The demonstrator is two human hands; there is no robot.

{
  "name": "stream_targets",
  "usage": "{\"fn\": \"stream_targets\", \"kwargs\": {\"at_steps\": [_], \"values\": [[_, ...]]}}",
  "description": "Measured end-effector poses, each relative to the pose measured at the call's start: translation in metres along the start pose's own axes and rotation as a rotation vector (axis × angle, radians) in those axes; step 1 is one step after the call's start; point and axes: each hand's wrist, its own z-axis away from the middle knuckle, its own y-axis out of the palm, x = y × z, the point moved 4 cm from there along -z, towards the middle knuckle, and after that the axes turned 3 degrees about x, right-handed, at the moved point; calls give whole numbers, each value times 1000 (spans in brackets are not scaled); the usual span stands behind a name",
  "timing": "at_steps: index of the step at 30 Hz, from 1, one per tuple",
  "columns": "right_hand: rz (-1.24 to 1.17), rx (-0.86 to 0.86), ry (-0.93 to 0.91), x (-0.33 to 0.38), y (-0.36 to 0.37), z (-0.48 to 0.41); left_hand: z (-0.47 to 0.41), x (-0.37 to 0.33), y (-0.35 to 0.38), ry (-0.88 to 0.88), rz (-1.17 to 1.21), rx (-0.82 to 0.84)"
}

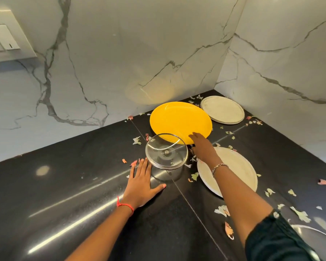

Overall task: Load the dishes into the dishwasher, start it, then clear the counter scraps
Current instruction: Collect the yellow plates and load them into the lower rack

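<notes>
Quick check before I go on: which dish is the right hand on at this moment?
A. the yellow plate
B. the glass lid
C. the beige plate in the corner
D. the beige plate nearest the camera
A: the right hand reaches past the glass lid, its fingers lying on the near rim of the yellow plate; its forearm only passes over the nearer beige plate.
</notes>
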Motion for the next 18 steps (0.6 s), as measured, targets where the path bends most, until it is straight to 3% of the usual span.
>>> {"fn": "stream_targets", "kwargs": {"at_steps": [7, 18], "values": [[170, 63, -36, 1, 22, -24, 0, 0, 1, 1, -13, 8], [355, -68, -71, -7, -2, -21, 1, 0, 0, 6, 15, 8]]}}
